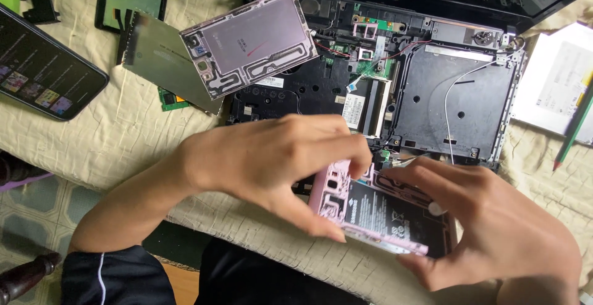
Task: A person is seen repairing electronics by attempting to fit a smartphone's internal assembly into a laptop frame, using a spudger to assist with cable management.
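Pink-framed phone body (377, 212), back removed and battery exposed, sits at the cloth's near edge before an opened laptop (457, 95), pinched by the left hand (278, 160) and cradled by the right hand (494, 231); a slip could drop it.

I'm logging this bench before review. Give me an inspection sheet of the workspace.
Surface: cream quilted cloth.
Job's things: pink-framed opened phone, held by both hands over the opened laptop base.
Clutter: pink back panel, metal plate, lit phone, pencil, flat white drive.
Grippers: left hand and right hand grip the phone.
Cables: white wire, red wire.
Surroundings: tiled floor.
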